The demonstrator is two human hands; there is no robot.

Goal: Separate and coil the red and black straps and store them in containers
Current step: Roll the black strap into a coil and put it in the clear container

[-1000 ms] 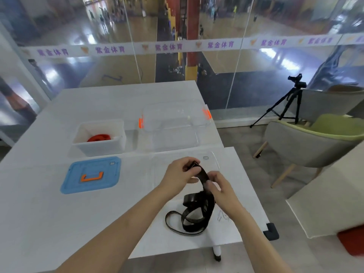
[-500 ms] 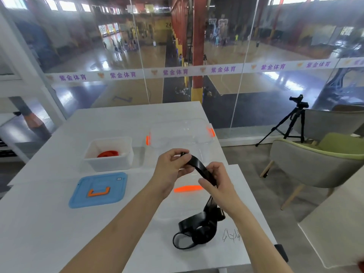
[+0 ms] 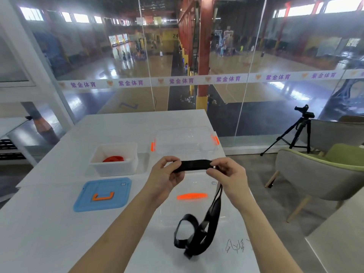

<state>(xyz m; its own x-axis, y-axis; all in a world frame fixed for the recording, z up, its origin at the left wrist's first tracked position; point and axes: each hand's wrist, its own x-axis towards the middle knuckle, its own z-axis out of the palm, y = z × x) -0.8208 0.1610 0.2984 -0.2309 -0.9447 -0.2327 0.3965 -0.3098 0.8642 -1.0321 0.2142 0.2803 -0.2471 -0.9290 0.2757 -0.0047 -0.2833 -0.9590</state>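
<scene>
The black strap [image 3: 194,165], slack half a second ago, is now drawn level between the left hand [image 3: 167,175] and right hand [image 3: 226,172], both pinched on it; coiling can begin.

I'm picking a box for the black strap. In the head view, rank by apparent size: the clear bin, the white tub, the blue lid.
1. Clear plastic bin with orange latches, largest.
2. and 3. Flat blue lid with orange handle and white plastic tub look alike; the lid lies nearer the camera, so I won't rank them.
</scene>
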